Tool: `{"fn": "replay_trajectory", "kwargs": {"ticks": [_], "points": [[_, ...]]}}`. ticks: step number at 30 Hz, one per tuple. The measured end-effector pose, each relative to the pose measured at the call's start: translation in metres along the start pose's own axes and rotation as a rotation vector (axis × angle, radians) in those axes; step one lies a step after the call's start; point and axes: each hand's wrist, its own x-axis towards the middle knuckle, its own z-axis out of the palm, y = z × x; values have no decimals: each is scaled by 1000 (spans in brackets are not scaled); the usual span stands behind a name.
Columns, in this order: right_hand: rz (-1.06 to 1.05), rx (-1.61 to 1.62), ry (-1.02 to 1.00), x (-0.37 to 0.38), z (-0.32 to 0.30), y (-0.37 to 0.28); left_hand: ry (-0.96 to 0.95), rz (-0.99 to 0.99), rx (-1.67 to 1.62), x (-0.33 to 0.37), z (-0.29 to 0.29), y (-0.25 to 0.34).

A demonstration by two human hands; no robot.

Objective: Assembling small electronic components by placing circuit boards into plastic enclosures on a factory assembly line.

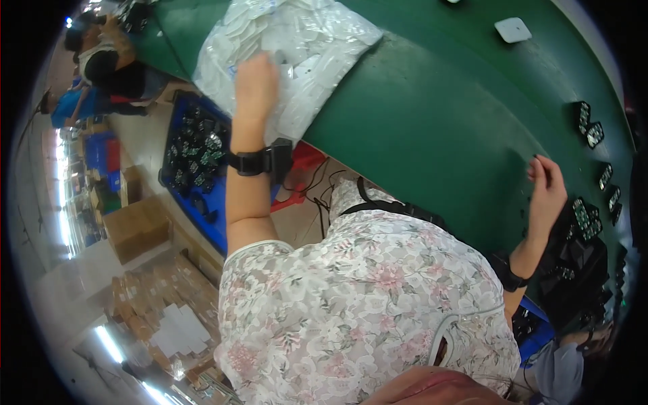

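Plainly, open green tabletop [418,121] separates the curled left hand [256,82], over an edge-lapping plastic bag [331,42], from the half-curled right hand [548,190]; grips unclear.

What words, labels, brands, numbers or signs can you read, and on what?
None can be read.
Clear plastic bag of white plastic parts: small blue mark by the left hand, too blurred.
Square white plastic piece with rounded corners: any marking too small.
Brown cardboard box: nothing legible.
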Motion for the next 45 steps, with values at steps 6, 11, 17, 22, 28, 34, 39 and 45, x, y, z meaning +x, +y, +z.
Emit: {"fn": "replay_trajectory", "kwargs": {"ticks": [6,11,17,22,28,34,39,45], "points": [[33,329,-177,-12,36,-30,467,98,-445,-19,-7,56],[63,448,-271,-10,37,-45,-234,159,-1248,-50,-3,181],[73,495,-348,-16,37,-46,-84,690,-1158,-65,7,252],[110,492,-395,-15,31,-48,-100,788,-1047,-63,3,260],[-29,410,-280,-18,37,-47,-437,573,-1193,-62,-9,262],[-119,256,-222,-17,36,-47,-862,277,-1526,-62,-3,256],[-150,192,-244,-17,42,-46,-844,302,-1537,-63,6,248],[-145,108,-263,-17,44,-50,-952,151,-1626,-62,1,248]]}}
